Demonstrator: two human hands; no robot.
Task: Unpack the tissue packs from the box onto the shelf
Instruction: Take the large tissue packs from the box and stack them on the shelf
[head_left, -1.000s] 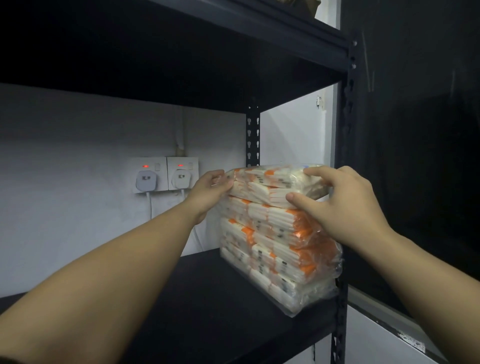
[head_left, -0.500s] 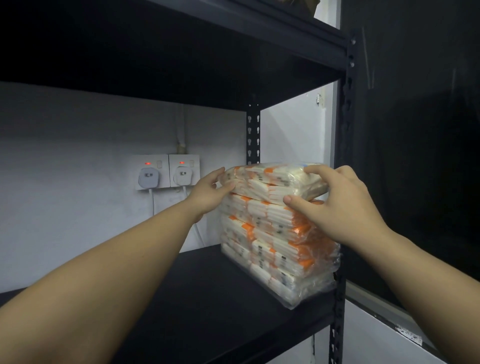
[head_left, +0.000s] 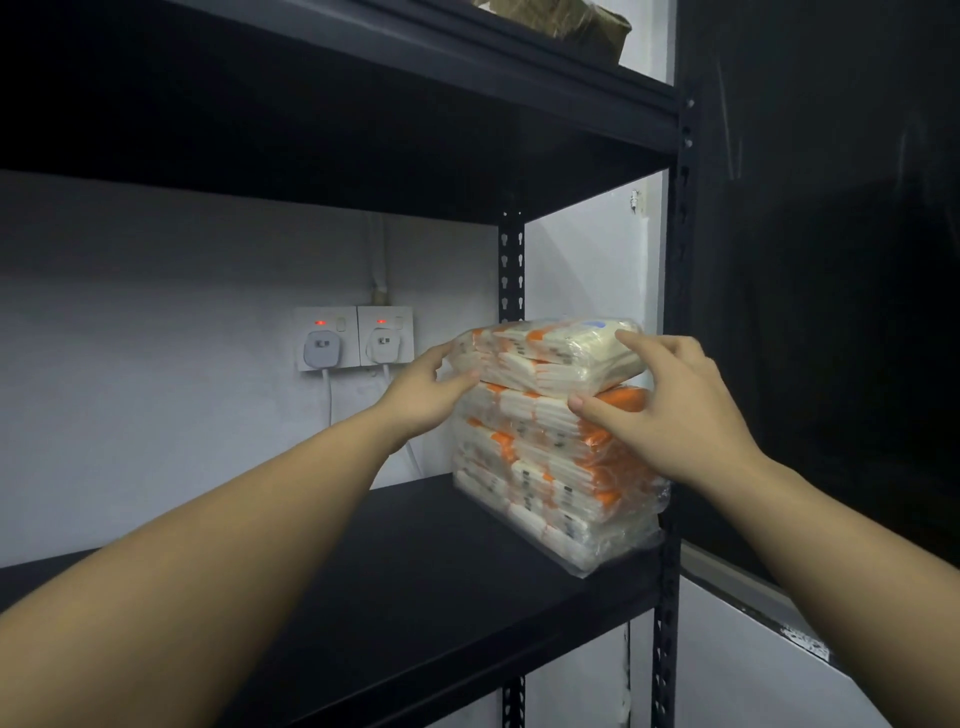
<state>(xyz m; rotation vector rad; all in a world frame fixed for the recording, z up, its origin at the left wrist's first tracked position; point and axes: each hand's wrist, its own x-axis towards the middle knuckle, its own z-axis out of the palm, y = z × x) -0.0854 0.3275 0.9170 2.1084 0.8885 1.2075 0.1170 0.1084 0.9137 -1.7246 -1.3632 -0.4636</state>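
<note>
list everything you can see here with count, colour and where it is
top tissue pack: one, white and orange in clear wrap, on top of the stack, held at both ends
stack of tissue packs: several, count unclear, white and orange, right end of the shelf board
shelf: one black metal rack; a board below, another above
wall sockets: two, white, red lights lit, a plug in each, on the wall behind the shelf
package: one, brownish, on the upper board, partly cut off
wall: white, behind the rack
left hand: grips the top pack's left end
right hand: grips the top pack's right end
</note>
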